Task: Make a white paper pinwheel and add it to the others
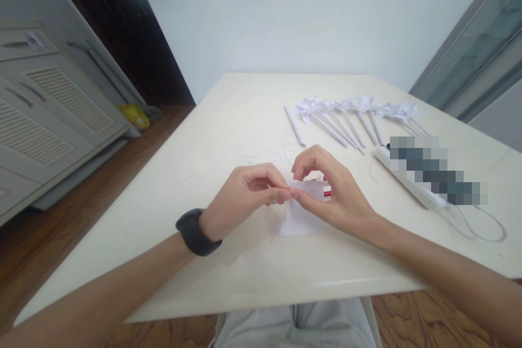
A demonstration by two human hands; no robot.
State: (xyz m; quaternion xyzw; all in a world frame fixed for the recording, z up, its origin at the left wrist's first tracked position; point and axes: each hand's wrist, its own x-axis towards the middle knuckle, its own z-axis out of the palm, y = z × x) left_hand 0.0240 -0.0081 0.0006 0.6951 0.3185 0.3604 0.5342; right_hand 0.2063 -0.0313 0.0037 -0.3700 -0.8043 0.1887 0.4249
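My left hand [248, 193] and my right hand [330, 190] meet over the middle of a cream table [228, 119]. Both pinch a small white sheet of paper [299, 217] that lies partly on the table under my right palm. The left thumb and forefinger close on its left edge, touching the right thumb tip. A bit of red [326, 191] shows beside the paper behind my right fingers; what it is I cannot tell. A dark band sits on my left wrist [194, 231].
A row of several white paper pinwheels on rolled sticks [350, 117] lies at the back right, with one loose rolled stick [294, 126]. Thin paper scraps [273, 153] lie beyond my hands. A white power strip [411, 185] with its cable [485, 228] is at right. Cabinets [44, 103] stand left.
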